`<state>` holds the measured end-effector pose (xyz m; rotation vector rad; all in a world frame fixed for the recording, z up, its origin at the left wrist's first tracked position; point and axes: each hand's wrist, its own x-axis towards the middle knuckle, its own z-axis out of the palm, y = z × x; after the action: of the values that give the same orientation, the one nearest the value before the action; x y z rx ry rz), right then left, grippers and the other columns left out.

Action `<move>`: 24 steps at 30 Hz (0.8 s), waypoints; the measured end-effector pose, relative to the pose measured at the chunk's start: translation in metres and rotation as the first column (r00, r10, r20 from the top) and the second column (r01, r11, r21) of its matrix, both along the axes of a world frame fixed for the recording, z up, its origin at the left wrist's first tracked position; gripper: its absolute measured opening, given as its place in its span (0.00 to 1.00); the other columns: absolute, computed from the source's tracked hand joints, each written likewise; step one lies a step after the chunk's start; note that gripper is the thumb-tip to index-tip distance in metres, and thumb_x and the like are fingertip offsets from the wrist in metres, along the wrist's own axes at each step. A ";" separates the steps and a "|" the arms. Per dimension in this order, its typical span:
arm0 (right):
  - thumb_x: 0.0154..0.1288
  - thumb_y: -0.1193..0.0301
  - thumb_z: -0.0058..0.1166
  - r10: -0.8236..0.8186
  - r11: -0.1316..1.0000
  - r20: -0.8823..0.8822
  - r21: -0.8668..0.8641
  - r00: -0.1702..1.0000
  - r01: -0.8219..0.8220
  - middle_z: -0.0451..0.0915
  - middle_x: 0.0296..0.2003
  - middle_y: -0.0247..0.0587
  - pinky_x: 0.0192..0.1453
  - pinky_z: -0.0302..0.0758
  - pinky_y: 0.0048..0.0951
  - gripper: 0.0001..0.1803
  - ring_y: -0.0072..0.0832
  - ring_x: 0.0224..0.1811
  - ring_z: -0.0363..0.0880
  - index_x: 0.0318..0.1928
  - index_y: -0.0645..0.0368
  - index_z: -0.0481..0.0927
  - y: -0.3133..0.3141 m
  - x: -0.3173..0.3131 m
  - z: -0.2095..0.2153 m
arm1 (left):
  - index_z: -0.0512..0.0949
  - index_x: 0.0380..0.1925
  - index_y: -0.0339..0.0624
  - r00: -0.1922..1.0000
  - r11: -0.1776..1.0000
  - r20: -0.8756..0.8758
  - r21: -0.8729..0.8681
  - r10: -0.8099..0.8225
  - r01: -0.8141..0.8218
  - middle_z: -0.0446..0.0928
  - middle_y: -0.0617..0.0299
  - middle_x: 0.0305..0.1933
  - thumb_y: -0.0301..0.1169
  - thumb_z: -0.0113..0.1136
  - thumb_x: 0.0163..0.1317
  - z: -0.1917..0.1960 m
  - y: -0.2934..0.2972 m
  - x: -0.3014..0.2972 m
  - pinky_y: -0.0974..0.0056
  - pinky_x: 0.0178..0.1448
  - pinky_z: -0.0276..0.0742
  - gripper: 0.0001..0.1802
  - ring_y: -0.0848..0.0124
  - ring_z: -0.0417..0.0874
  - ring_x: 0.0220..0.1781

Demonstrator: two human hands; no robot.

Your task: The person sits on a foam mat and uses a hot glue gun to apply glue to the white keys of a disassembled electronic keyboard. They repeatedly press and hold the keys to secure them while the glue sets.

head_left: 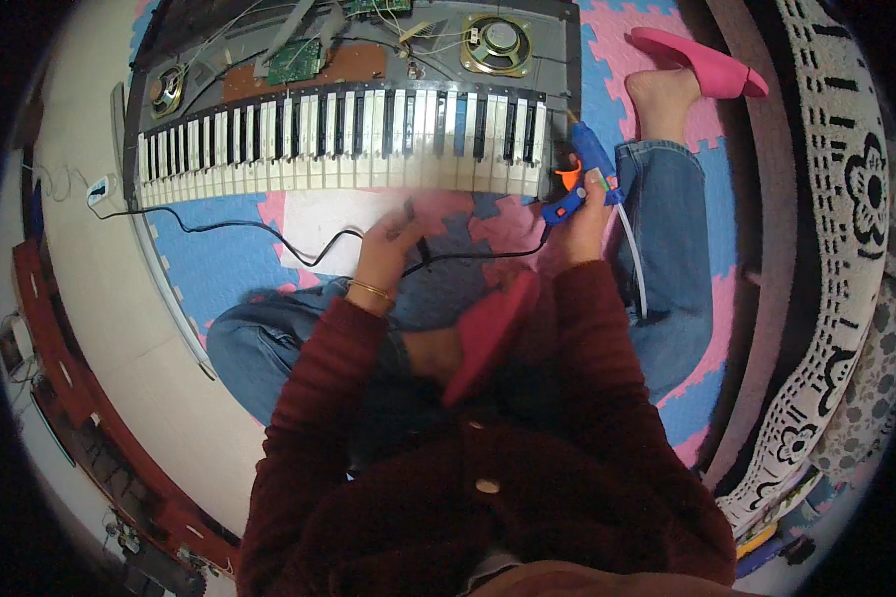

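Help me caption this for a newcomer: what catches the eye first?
An opened keyboard lies across the top, circuit boards and speakers bared. The right hand holds a blue glue gun at its right end. The left hand grips a black cable over the foam mat.

The right hand (584, 211) holds a blue glue gun (583, 171) beside the keyboard (348, 134). The left hand (390, 239) pinches its black cord (269, 231).
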<state>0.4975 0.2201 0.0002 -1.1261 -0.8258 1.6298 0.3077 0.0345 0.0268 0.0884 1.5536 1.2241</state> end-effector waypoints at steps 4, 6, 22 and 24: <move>0.69 0.62 0.53 -0.021 1.000 -0.084 0.001 0.996 0.021 0.81 0.51 0.40 0.56 0.75 0.32 0.22 0.28 0.52 0.77 0.58 0.62 0.78 0.005 -0.009 0.003 | 0.80 0.39 0.46 0.999 1.000 0.038 0.020 0.023 -0.024 0.77 0.72 0.32 0.34 0.60 0.71 -0.012 -0.001 -0.002 0.73 0.37 0.71 0.05 0.79 0.76 0.30; 0.68 0.63 0.53 -0.049 0.998 -0.059 0.029 0.997 0.050 0.81 0.50 0.39 0.55 0.75 0.31 0.22 0.28 0.51 0.77 0.58 0.62 0.78 0.008 -0.013 0.006 | 0.80 0.41 0.43 0.998 0.996 0.045 0.082 0.034 -0.037 0.79 0.68 0.35 0.33 0.60 0.70 -0.024 0.002 0.000 0.71 0.39 0.75 0.06 0.76 0.79 0.33; 0.71 0.63 0.51 0.160 0.986 0.139 0.030 0.977 -0.166 0.82 0.43 0.37 0.42 0.75 0.25 0.16 0.21 0.37 0.78 0.50 0.61 0.80 -0.017 -0.028 0.044 | 0.81 0.42 0.32 0.661 0.986 -0.749 0.080 -0.037 0.147 0.79 0.69 0.31 0.28 0.65 0.65 0.000 0.091 -0.034 0.73 0.36 0.72 0.10 0.83 0.75 0.32; 0.71 0.62 0.52 0.178 0.978 0.133 0.086 0.975 -0.190 0.82 0.38 0.32 0.37 0.72 0.22 0.15 0.18 0.33 0.76 0.48 0.59 0.81 -0.019 -0.030 0.042 | 0.82 0.41 0.32 0.677 0.986 -0.725 -0.022 -0.128 0.162 0.83 0.64 0.32 0.30 0.66 0.64 0.003 0.109 -0.049 0.72 0.38 0.74 0.11 0.80 0.78 0.33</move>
<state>0.4671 0.2016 0.0425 -1.1170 -1.1084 1.6618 0.2586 0.1436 0.0294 0.8077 2.1472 1.1488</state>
